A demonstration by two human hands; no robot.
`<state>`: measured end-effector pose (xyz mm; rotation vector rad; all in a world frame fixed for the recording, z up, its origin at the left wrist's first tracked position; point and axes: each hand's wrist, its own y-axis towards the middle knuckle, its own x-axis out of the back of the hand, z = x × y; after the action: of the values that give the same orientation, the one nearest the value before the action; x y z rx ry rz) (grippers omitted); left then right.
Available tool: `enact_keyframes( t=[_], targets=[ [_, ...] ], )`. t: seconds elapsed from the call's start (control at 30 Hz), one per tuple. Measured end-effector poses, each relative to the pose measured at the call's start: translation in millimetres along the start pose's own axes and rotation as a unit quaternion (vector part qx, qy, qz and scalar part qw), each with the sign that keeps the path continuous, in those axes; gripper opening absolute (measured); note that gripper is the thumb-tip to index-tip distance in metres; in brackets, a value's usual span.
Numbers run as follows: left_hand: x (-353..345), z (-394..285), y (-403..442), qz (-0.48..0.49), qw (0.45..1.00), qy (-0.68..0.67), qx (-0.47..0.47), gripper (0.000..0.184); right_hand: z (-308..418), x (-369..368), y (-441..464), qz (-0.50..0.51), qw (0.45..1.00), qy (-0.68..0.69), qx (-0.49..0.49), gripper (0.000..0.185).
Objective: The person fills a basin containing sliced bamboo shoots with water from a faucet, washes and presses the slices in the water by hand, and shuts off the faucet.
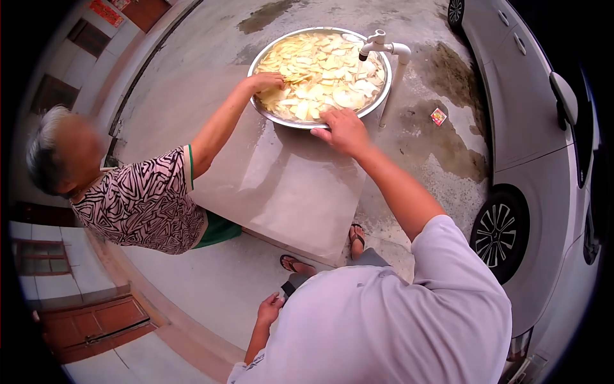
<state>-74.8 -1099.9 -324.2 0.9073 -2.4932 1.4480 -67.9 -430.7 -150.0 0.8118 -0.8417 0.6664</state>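
A wide metal basin (254, 69) holds many thin, pale yellow and white slices (320, 67) that look like potato, apparently in water. My right hand (345, 131) is at its near rim, fingers over the inside edge by the slices and thumb outside. Down at my side, my left hand (270, 308) is closed around a small dark flat object (289, 289), whose kind I cannot make out. Across the basin's left rim reaches another person's hand (267, 81), with its fingertips among the slices.
The basin rests on a smooth grey slab (281, 198), beside a pipe with a tap (377, 45) over its right edge. To the left stands a person in a patterned shirt (137, 201). A silver car (534, 147) is parked on the right. A small red packet (438, 116) lies on wet ground.
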Motion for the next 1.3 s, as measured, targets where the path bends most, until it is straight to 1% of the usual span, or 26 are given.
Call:
enact_keyframes(
  t=[0.03, 0.07, 0.1, 0.13, 0.17, 0.2, 0.23, 0.33, 0.37, 0.43, 0.47, 0.53, 0.6, 0.63, 0.73, 0.77, 0.87, 0.9, 0.97, 1.0, 1.03, 1.13, 1.17, 1.27, 1.3],
  targets=[
    [-10.6, -45.7, -24.2, -0.021, 1.000, -0.018, 0.011, 0.054, -8.7, 1.0, 6.5, -0.003, 1.000, 0.017, -0.005, 0.040],
    [-16.9, -41.3, -34.9, -0.023, 0.999, -0.046, 0.016, 0.053, -12.6, 2.4, 8.3, -0.002, 0.999, 0.034, -0.010, 0.039],
    [-24.5, -38.1, -38.3, -0.026, 0.997, -0.076, 0.017, 0.052, -10.8, 14.0, 14.7, 0.046, 0.998, 0.035, -0.030, 0.033],
    [-30.5, -35.2, -34.3, -0.028, 0.994, -0.105, 0.013, 0.052, -10.7, 21.5, 22.1, 0.070, 0.996, 0.030, -0.046, 0.031],
    [-32.9, -24.7, -28.2, -0.019, 0.989, -0.142, 0.026, 0.052, -9.7, 26.1, 27.6, 0.094, 0.993, 0.026, -0.064, 0.030],
    [-33.6, 4.4, -17.4, -0.009, 0.983, -0.178, 0.038, 0.052, -7.4, 29.8, 32.5, 0.117, 0.989, 0.021, -0.083, 0.028],
    [-32.6, 23.5, -19.1, 0.002, 0.976, -0.213, 0.054, 0.052, -2.1, 31.6, 33.9, 0.077, 0.996, -0.002, -0.055, 0.023],
    [-20.5, 8.8, -44.3, -0.056, 0.996, -0.018, 0.061, 0.056, 4.4, 15.3, 43.2, -0.001, 0.999, 0.033, 0.004, 0.024],
    [-17.4, 5.3, -49.3, -0.077, 0.991, -0.055, 0.092, 0.057, 12.2, 11.9, 46.2, -0.006, 0.998, 0.056, -0.010, 0.027],
    [-9.7, 4.8, -55.5, -0.119, 0.972, -0.132, 0.153, 0.059, 15.8, 0.5, 58.4, 0.009, 1.000, 0.012, 0.001, 0.031],
    [-7.9, 5.3, -59.1, -0.126, 0.970, -0.144, 0.151, 0.059, 15.4, -6.2, 62.6, 0.017, 1.000, -0.010, 0.006, 0.033],
    [-2.1, 3.4, -66.0, -0.143, 0.964, -0.168, 0.147, 0.060, 14.5, -11.5, 69.0, 0.015, 0.998, -0.062, 0.028, 0.031],
    [-2.3, -4.4, -73.7, -0.135, 0.970, -0.140, 0.147, 0.059, 13.2, -12.3, 73.8, 0.024, 0.993, -0.110, 0.036, 0.029],
    [-2.4, -7.6, -74.0, -0.131, 0.972, -0.125, 0.148, 0.059, 10.1, -11.1, 77.8, 0.026, 0.992, -0.119, 0.038, 0.023],
    [-8.0, 5.0, -68.1, -0.106, 0.981, -0.109, 0.119, 0.058, -11.0, -3.0, 82.8, -0.021, 0.991, -0.128, 0.018, 0.020],
    [-10.8, 8.5, -64.4, -0.103, 0.982, -0.114, 0.114, 0.058, -17.4, 0.0, 84.7, -0.008, 0.993, -0.115, -0.030, 0.021],
    [-11.3, 15.4, -57.1, -0.095, 0.983, -0.121, 0.097, 0.058, -16.7, 9.6, 83.2, -0.017, 0.989, -0.117, -0.090, 0.028],
    [-10.3, 18.1, -53.1, -0.091, 0.985, -0.119, 0.088, 0.058, -7.8, 13.0, 80.6, -0.033, 0.988, -0.128, -0.074, 0.035],
    [-9.4, 25.8, -47.9, -0.087, 0.987, -0.113, 0.079, 0.058, 0.3, 9.9, 73.2, -0.070, 0.989, -0.115, 0.056, 0.037],
    [-7.1, 18.5, -51.5, -0.089, 0.987, -0.107, 0.082, 0.057, 3.6, 8.5, 67.1, -0.086, 0.983, -0.107, 0.119, 0.038],
    [-4.2, 10.8, -53.2, -0.091, 0.987, -0.100, 0.084, 0.057, 7.0, 9.2, 62.6, -0.038, 0.985, -0.079, 0.148, 0.033],
    [3.3, 8.2, -56.9, -0.113, 0.982, -0.120, 0.092, 0.057, -2.8, 0.1, 57.8, 0.044, 0.979, -0.111, 0.163, 0.026],
    [7.7, 5.0, -56.6, -0.118, 0.981, -0.123, 0.093, 0.057, -4.3, -4.7, 58.2, 0.032, 0.983, -0.125, 0.132, 0.022],
    [6.6, 7.6, -68.2, -0.128, 0.977, -0.132, 0.105, 0.057, 16.8, -8.1, 65.9, -0.001, 0.977, -0.208, 0.048, 0.022],
    [5.7, 10.1, -70.1, -0.130, 0.977, -0.132, 0.105, 0.057, 28.8, -5.5, 66.0, -0.044, 0.979, -0.190, 0.064, 0.022]
  ],
)
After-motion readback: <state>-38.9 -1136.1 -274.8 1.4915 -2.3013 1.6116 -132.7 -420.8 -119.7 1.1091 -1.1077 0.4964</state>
